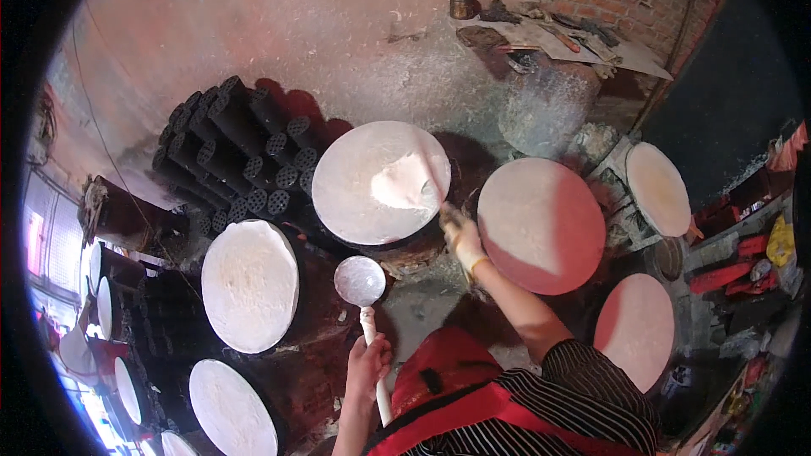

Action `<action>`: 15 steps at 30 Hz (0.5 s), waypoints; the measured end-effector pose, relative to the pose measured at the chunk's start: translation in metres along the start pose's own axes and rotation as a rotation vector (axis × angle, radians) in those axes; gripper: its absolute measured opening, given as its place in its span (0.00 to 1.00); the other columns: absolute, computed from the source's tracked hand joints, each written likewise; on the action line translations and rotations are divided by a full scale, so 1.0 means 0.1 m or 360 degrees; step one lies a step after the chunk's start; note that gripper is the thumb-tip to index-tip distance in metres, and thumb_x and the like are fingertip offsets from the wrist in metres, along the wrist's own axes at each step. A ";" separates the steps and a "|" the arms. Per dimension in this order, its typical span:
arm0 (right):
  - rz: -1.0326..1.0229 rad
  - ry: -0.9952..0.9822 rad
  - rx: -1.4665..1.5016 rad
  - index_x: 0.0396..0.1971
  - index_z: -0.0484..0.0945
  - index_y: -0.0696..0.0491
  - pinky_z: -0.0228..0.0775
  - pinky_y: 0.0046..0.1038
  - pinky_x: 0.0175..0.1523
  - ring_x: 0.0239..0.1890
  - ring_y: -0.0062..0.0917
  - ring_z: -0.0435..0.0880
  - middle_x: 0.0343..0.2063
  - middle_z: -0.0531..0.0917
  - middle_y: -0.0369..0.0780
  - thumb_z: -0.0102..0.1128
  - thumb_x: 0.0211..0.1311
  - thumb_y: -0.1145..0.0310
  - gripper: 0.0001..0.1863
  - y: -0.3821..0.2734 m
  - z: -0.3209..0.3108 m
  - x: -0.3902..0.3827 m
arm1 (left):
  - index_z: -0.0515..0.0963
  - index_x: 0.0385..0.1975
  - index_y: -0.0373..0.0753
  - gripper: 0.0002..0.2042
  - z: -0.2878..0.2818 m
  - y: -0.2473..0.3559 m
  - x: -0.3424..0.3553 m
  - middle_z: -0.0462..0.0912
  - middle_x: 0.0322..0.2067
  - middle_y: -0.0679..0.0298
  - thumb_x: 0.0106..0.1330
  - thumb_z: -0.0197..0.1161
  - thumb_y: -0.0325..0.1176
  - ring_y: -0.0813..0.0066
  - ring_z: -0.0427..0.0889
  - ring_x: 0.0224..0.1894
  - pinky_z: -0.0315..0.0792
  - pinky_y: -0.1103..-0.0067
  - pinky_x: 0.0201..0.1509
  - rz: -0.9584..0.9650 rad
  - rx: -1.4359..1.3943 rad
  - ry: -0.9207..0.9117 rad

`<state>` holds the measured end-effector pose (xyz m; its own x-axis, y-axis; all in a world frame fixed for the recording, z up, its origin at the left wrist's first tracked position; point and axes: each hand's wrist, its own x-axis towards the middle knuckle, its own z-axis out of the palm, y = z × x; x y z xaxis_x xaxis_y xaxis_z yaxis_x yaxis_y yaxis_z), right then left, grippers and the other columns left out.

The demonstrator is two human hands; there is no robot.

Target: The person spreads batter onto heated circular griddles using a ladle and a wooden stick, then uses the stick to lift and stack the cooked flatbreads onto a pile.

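At upper centre, head view: round plate (346,152), pale, its right half bearing white paste (393,179). Spreader (430,196), its head at the paste's right edge; right hand (460,241) closed around the handle just outside the plate's lower-right rim, likely to spare the fingers the surface. Ladle (360,279), bowl below the plate; left hand (369,363) wrapped around the shaft, probably for balance. Hands apart from each other. Briquettes (228,131), stacked beside the left rim, apparently limiting reach there. Second plate (541,228) at right, narrow gap between rims; third plate (250,287) at lower left. Widest sweep, by judgement: the bare surface left of the paste. Sideways room for the ladle: between its bowl and the third plate.
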<state>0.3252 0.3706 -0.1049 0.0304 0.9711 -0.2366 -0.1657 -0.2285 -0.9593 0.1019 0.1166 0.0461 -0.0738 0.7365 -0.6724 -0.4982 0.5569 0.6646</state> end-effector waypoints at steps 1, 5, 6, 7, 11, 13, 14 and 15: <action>-0.0053 0.0086 -0.0097 0.59 0.76 0.40 0.51 0.17 0.18 0.13 0.10 0.60 0.18 0.69 0.22 0.56 0.69 0.67 0.19 0.01 -0.16 0.18 | 0.69 0.42 0.40 0.06 0.03 0.00 0.04 0.73 0.29 0.68 0.72 0.55 0.33 0.83 0.70 0.21 0.59 0.87 0.15 -0.0003 0.0012 -0.0020; 0.0387 -0.0194 0.0214 0.59 0.77 0.43 0.55 0.17 0.20 0.16 0.11 0.63 0.21 0.73 0.25 0.55 0.69 0.70 0.19 -0.27 -0.21 -0.07 | 0.71 0.46 0.37 0.08 -0.07 -0.03 0.28 0.73 0.27 0.69 0.72 0.54 0.31 0.83 0.70 0.21 0.60 0.87 0.15 0.0028 -0.0029 -0.0062; 0.0327 -0.0430 -0.0373 0.59 0.77 0.43 0.60 0.16 0.23 0.20 0.11 0.68 0.24 0.77 0.27 0.55 0.70 0.71 0.19 -0.43 -0.22 -0.38 | 0.71 0.45 0.37 0.07 -0.09 0.00 0.35 0.73 0.26 0.69 0.72 0.54 0.30 0.84 0.70 0.20 0.60 0.87 0.15 0.0039 -0.0011 -0.0012; 0.0289 -0.0466 -0.0355 0.59 0.77 0.42 0.59 0.16 0.22 0.18 0.10 0.66 0.22 0.76 0.26 0.55 0.70 0.70 0.19 -0.34 -0.38 -0.53 | 0.71 0.43 0.38 0.06 -0.03 0.09 0.45 0.72 0.24 0.70 0.71 0.54 0.31 0.83 0.69 0.19 0.61 0.86 0.16 0.0105 0.0090 0.0033; 0.0254 -0.0386 -0.0356 0.61 0.75 0.42 0.55 0.16 0.23 0.19 0.09 0.63 0.23 0.75 0.24 0.56 0.70 0.70 0.20 -0.06 -0.85 -0.97 | 0.66 0.31 0.41 0.10 -0.03 0.36 1.29 0.67 0.19 0.71 0.72 0.54 0.38 0.81 0.66 0.15 0.60 0.83 0.15 0.0260 0.0397 -0.0081; 0.0013 -0.0115 -0.0221 0.61 0.75 0.48 0.53 0.15 0.24 0.21 0.10 0.63 0.25 0.73 0.24 0.56 0.69 0.72 0.20 0.12 -0.81 -1.03 | 0.67 0.27 0.40 0.10 0.15 0.52 1.70 0.66 0.18 0.69 0.71 0.52 0.35 0.79 0.64 0.13 0.62 0.80 0.15 0.0246 0.0430 -0.0031; -0.0013 0.0015 -0.0030 0.60 0.75 0.50 0.53 0.15 0.24 0.21 0.10 0.63 0.26 0.73 0.24 0.56 0.69 0.72 0.20 0.22 -0.72 -1.00 | 0.67 0.27 0.39 0.09 0.21 0.53 1.87 0.65 0.18 0.68 0.70 0.51 0.32 0.78 0.64 0.13 0.63 0.79 0.15 0.0310 0.0425 -0.0046; 0.0270 -0.0010 0.0134 0.60 0.75 0.50 0.53 0.15 0.25 0.21 0.10 0.63 0.27 0.74 0.24 0.56 0.69 0.72 0.20 0.13 -0.54 -1.07 | 0.67 0.26 0.38 0.08 0.20 0.51 2.04 0.65 0.17 0.67 0.69 0.51 0.30 0.77 0.64 0.12 0.63 0.78 0.14 0.0372 0.0409 -0.0039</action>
<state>0.3733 0.2599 -0.1002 -0.0113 0.9196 -0.3927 -0.2497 -0.3828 -0.8894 0.0786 0.3025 -0.0506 -0.1382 0.8628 -0.4863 -0.2359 0.4482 0.8623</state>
